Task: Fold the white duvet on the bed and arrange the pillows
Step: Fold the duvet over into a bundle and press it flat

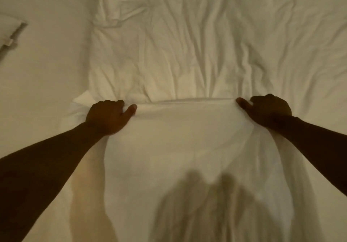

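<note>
The white duvet point(187, 54) lies crumpled across the bed, filling the middle and right of the view. A fold of it is pulled taut between my two hands and hangs down toward me. My left hand point(109, 116) grips the fold's left end, fingers curled into the cloth. At the fold's right end my right hand point(266, 110) pinches the edge with thumb and curled fingers. A corner of a white pillow point(9, 33) shows at the far left edge.
The bare white bed sheet point(47, 72) stretches along the left side between the pillow and the duvet. Shadows of my head and arms fall on the hanging cloth at the bottom.
</note>
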